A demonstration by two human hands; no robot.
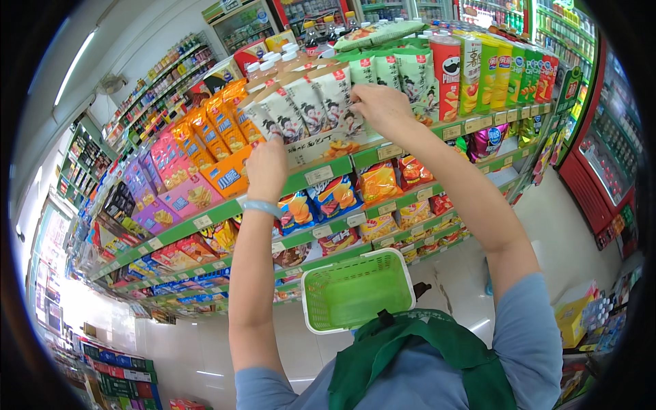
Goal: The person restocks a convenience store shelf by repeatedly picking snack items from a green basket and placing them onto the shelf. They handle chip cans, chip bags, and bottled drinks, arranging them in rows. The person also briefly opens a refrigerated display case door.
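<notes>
A cardboard display box (310, 152) of white snack packets (313, 110) stands on the top shelf in front of me. My left hand (267, 166) grips its left front corner, beside an orange display box (228, 177) of orange packets. At the opposite side, my right hand (382, 110) has its bent fingers on the box's edge; its fingertips are partly hidden. Green snack packets (388, 69) stand just behind and right of that hand. Below the shelf edge, a green plastic shopping basket (306, 302) with a white rim holds nothing that I can see.
Chip canisters (445, 79) line the shelf to the right. Pink (185, 193) and purple (156, 215) snack boxes sit at the left. Bagged snacks (333, 196) fill the lower shelves. Bottles (311, 33) rise behind the packets. A red drinks cooler (589, 189) stands across the aisle.
</notes>
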